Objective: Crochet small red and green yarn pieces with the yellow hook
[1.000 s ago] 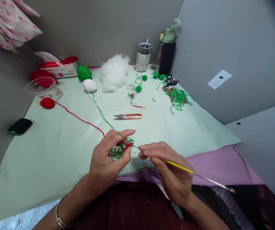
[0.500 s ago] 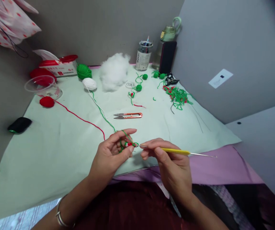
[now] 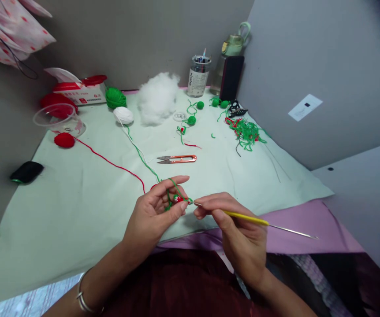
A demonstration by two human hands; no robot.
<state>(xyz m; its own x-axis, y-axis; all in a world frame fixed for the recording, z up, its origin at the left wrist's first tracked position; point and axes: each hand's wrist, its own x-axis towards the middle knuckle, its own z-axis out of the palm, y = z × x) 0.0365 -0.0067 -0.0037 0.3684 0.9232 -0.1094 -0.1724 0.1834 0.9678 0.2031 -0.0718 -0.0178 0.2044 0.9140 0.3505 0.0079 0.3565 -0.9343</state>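
Note:
My left hand [image 3: 158, 209] pinches a small crochet piece [image 3: 178, 199] in red, white and green between thumb and fingers. Green yarn [image 3: 176, 186] runs over its raised index finger down to the piece. In my right hand [image 3: 234, 224] is a double-ended crochet hook with a yellow handle [image 3: 247, 217], held like a pen. The hook's left tip meets the right edge of the crochet piece; its other metal end points right and slightly down. Whether a loop sits on the tip is too small to tell. Beyond the hands lie orange-handled thread snips [image 3: 176, 159].
Balls of red yarn [image 3: 64, 140], white yarn [image 3: 123, 115] and green yarn [image 3: 115, 97] stand at the left. Behind are stuffing [image 3: 159, 99], a pen jar [image 3: 199, 77], a bottle [image 3: 232, 46] and a phone [image 3: 232, 78]. Yarn scraps [image 3: 247, 134] lie at the right.
The crochet hook has tilted, its free right end swinging down and outward to the right. The crochet piece has turned slightly in my left hand, which stays in nearly the same place.

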